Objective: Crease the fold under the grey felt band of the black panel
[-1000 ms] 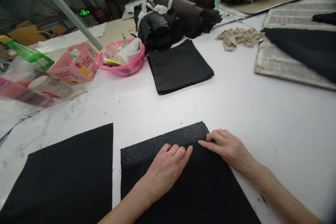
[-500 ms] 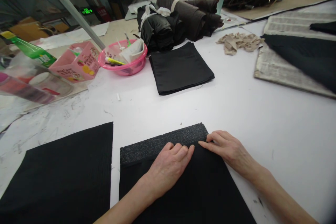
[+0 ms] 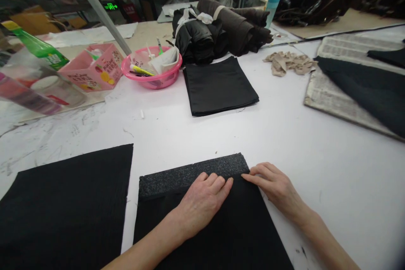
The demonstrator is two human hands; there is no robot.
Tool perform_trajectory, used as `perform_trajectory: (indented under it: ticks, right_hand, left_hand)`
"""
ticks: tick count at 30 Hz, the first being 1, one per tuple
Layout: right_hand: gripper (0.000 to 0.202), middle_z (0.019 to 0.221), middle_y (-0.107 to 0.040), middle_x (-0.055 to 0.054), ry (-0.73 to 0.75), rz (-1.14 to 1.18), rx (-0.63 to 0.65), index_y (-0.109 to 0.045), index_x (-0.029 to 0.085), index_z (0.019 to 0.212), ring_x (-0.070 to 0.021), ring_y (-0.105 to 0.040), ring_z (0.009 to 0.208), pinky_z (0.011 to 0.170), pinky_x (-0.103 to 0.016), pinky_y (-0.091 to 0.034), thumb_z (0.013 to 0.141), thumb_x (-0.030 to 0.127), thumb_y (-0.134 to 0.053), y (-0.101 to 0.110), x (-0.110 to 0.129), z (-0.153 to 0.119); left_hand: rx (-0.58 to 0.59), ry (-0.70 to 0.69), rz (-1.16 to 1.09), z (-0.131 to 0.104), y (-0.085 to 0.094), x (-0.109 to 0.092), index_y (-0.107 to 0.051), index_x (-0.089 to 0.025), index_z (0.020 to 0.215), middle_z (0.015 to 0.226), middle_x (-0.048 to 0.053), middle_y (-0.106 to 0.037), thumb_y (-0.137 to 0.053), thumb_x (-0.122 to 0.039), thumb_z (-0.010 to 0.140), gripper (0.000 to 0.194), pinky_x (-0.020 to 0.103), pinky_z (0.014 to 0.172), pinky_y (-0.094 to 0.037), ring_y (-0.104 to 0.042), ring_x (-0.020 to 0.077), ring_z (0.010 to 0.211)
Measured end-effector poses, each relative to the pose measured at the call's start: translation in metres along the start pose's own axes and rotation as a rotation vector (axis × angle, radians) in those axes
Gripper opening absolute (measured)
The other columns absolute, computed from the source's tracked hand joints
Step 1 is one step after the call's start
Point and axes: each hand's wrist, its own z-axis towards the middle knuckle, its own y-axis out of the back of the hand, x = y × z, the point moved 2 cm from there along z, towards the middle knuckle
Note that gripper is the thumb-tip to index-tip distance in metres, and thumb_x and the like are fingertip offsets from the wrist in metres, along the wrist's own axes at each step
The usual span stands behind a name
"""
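Observation:
In front of me on the white table lies a black fabric piece. A speckled dark grey strip runs along its far edge. My left hand rests on the fabric with curled fingers pressed together at the seam between cloth and strip. At the right end of that same line, my right hand pinches the fabric's edge between thumb and fingers. The fingertips of both hands press on the cloth, a short gap apart. Another black fabric piece lies flat to the left.
Beyond my hands sits a stack of black fabric. Behind it are a pink basin with pens and tools and tied dark fabric rolls. A beige cloth scrap and a grey board with black fabric lie right.
Both hands stay at the seam, with hardly any shift of the fingers. The whole view has moved slightly; the cloth keeps its shape.

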Motion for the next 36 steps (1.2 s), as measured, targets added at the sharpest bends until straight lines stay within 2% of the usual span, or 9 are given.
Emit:
perform_trajectory:
  ticks: [9, 14, 21, 28, 36]
  right_hand:
    - [0.034, 0.103, -0.058, -0.007, 0.013, 0.032, 0.034, -0.059, 0.025, 0.123, -0.0184, -0.054, 0.097, 0.082, -0.037, -0.049, 0.097, 0.011, -0.044, 0.000, -0.003, -0.003]
    - [0.036, 0.104, -0.057, -0.007, 0.019, -0.004, 0.065, -0.058, 0.024, 0.125, -0.0185, -0.052, 0.099, 0.085, -0.037, -0.047, 0.097, 0.008, -0.043, 0.000, -0.003, -0.004]
    - [0.036, 0.107, -0.057, -0.008, 0.031, -0.057, 0.085, -0.057, 0.024, 0.128, -0.0185, -0.052, 0.101, 0.088, -0.037, -0.047, 0.098, 0.011, -0.042, -0.001, -0.001, -0.005]
    - [0.033, 0.103, -0.058, -0.007, -0.003, -0.039, 0.024, -0.061, 0.024, 0.123, -0.0167, -0.054, 0.096, 0.085, -0.034, -0.048, 0.097, 0.010, -0.044, 0.003, 0.003, -0.002]
    - [0.026, 0.099, -0.059, -0.005, -0.096, 0.034, -0.025, -0.064, 0.022, 0.113, -0.0154, -0.056, 0.091, 0.081, -0.031, -0.050, 0.096, 0.012, -0.049, 0.004, 0.001, -0.005]
  left_hand:
    - [0.006, -0.013, -0.047, 0.000, 0.001, 0.002, -0.034, -0.015, 0.142, 0.104, 0.006, -0.054, -0.037, -0.014, 0.100, 0.043, 0.035, 0.080, -0.039, -0.051, 0.0196, 0.092]
    - [-0.007, -0.029, -0.033, 0.003, 0.004, 0.002, -0.033, -0.015, 0.143, 0.103, 0.005, -0.054, -0.036, -0.015, 0.100, 0.043, 0.035, 0.076, -0.038, -0.050, 0.0195, 0.090]
    - [-0.051, -0.063, 0.009, 0.014, 0.003, -0.006, -0.042, -0.009, 0.135, 0.101, 0.006, -0.055, -0.029, -0.014, 0.102, 0.035, 0.035, 0.075, -0.038, -0.050, 0.0191, 0.091]
    - [-0.083, -0.017, 0.013, 0.024, -0.001, -0.012, -0.043, -0.010, 0.133, 0.097, 0.006, -0.054, -0.028, -0.014, 0.102, 0.035, 0.035, 0.071, -0.038, -0.049, 0.0192, 0.085]
    - [-0.102, -0.008, -0.014, 0.023, -0.008, -0.015, -0.037, -0.010, 0.139, 0.100, 0.007, -0.054, -0.031, -0.014, 0.100, 0.039, 0.037, 0.074, -0.038, -0.050, 0.0205, 0.089]
